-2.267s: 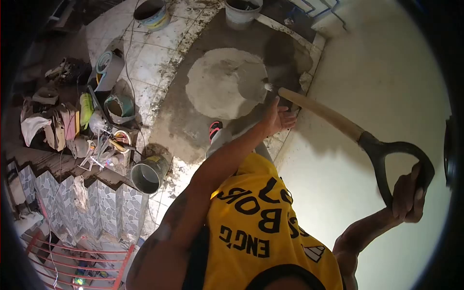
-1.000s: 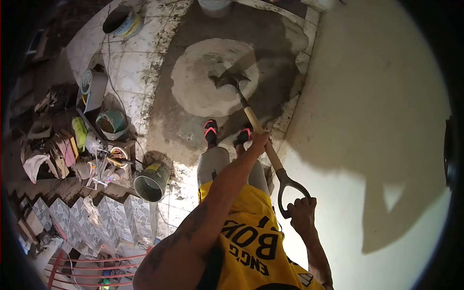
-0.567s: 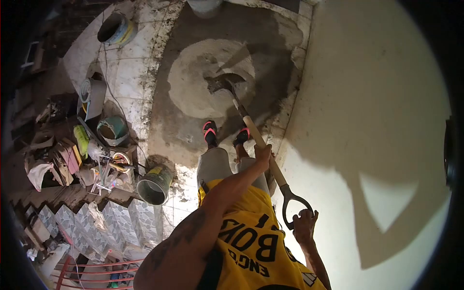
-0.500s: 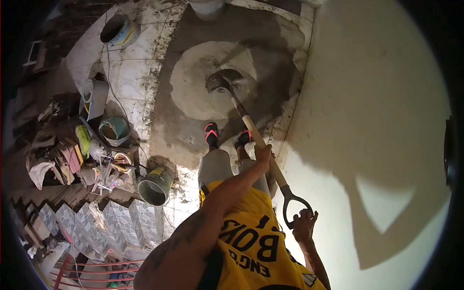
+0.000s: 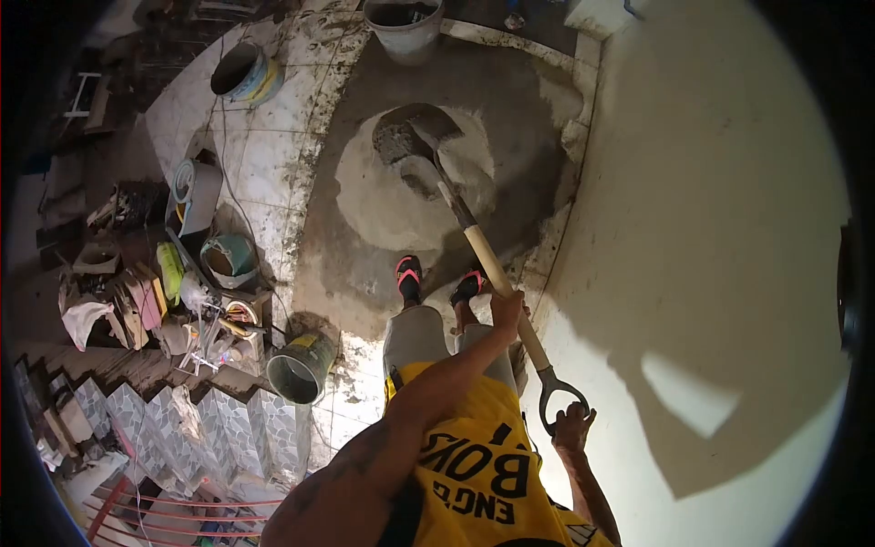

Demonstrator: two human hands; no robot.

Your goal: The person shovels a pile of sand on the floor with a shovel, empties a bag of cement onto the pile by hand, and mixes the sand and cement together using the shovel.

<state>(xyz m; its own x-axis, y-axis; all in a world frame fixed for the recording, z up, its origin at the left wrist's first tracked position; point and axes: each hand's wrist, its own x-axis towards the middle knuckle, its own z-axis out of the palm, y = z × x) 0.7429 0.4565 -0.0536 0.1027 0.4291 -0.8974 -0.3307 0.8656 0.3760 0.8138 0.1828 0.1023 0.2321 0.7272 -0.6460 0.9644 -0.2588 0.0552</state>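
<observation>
A shovel with a pale wooden shaft slants from my body out to a pile of grey powdery mix on the floor. Its blade lies over the far part of the pile and carries some grey material; a small hollow shows just nearer to me. My left hand is wrapped round the middle of the shaft. At the near end, my right hand is closed on the black D-shaped grip. Both feet, in sandals, stand at the pile's near edge.
A bucket stands beyond the pile, with another bucket at far left. Nearer left are a tilted bucket, a green-rimmed pail and cluttered tools. A cable crosses the tiles. A pale wall rises close on the right.
The shovel blade has moved forward over the pile, away from my feet, and a hollow now shows behind it. Both hands keep their hold. The whole view has shifted slightly.
</observation>
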